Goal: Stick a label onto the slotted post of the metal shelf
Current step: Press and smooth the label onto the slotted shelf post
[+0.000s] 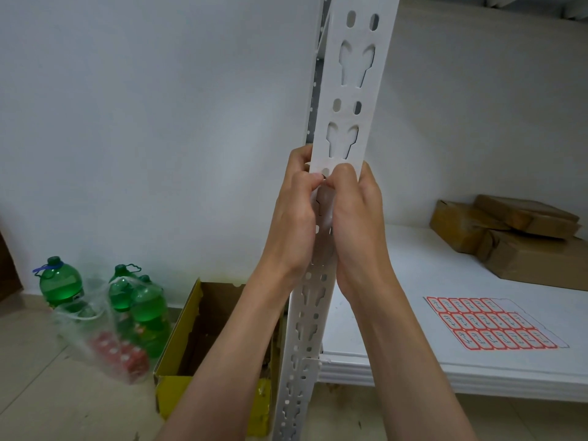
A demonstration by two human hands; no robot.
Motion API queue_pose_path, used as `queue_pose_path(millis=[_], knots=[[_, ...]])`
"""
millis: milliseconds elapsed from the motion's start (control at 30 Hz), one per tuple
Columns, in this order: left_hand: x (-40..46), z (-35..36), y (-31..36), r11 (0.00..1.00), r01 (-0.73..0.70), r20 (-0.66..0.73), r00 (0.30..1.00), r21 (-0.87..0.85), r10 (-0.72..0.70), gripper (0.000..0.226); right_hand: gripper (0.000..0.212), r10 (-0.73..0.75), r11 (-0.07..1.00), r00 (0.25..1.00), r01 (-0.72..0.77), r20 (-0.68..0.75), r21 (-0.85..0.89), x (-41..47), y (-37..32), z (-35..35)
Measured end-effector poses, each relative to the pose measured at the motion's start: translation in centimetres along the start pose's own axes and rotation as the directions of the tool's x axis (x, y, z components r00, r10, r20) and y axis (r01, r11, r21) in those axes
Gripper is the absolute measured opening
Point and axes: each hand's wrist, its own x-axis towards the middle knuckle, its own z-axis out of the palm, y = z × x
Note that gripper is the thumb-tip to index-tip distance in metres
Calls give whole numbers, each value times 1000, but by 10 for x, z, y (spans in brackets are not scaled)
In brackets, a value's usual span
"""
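Bottles (136, 300) of green drink stood on the tiled floor (47, 393) by the wall, beside an open cardboard box (203, 332). Brown parcels (515, 237) sat at the shelf board's (413, 275) back right, a sheet of red-edged labels (490, 323) near its front edge. Both hands wrapped the white slotted post (346, 100) from either side: left hand (296, 224) and right hand (359, 224) curled around it, thumbs meeting on its face. No label showed beneath them.
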Motion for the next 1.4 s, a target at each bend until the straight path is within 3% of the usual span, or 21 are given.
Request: queue_pose_path(millis=[433, 700, 933, 1067, 1200, 1400], knots=[[0, -2, -3, 1000, 3, 6, 1000, 0, -3, 41, 17, -18, 999, 1000, 18, -11, -43, -3, 2, -2], [1, -3, -4, 1000, 11, 22, 1000, -18, -10, 35, 31, -84, 979, 996, 76, -36, -187, -1, -2, 0], [3, -10, -1, 994, 4, 14, 1000, 106, -5, 46, 13, -61, 987, 998, 60, 1, -146, -1, -1, -8], [4, -19, 4, 976, 3, 7, 1000, 217, -5, 55, 17, -81, 980, 996, 85, 28, -181, 1, -5, -23], [6, -22, 8, 953, 3, -8, 1000, 303, -1, 57, 20, -161, 953, 985, 172, 64, -250, 1, -11, -32], [2, -21, 9, 940, 1, -48, 999, 341, 16, 57, 15, -308, 878, 951, 283, -3, -387, -1, -7, -27]])
